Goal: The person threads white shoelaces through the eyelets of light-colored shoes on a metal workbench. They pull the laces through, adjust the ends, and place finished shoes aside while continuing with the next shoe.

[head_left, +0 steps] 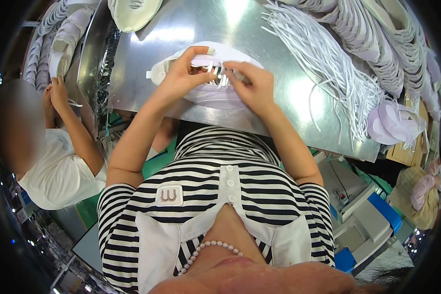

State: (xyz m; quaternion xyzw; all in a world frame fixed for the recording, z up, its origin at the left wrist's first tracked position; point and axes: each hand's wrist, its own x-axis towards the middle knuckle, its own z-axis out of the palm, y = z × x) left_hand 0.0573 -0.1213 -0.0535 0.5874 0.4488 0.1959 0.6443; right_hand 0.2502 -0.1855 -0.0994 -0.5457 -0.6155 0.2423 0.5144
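Note:
A pale lilac-white shoe upper (214,98) lies on its side across the metal table in front of me. White shoelace (221,81) crosses its opening in several loops. My left hand (181,76) grips the upper at the lacing, index finger along the far edge and thumb by the loops. A slim greyish tool (239,76) is pinched in my right hand (255,88), close to the eyelets; the fingers partly hide it, and its exact kind is unclear. The upper's pale heel end (159,72) points left.
A bundle of white laces (323,63) spreads over the metal table (291,105) at the right. Stacked uppers (372,44) line the far right, with lilac pieces (394,122) nearby. Another upper (134,12) lies at the far edge. A co-worker (59,157) sits at the left.

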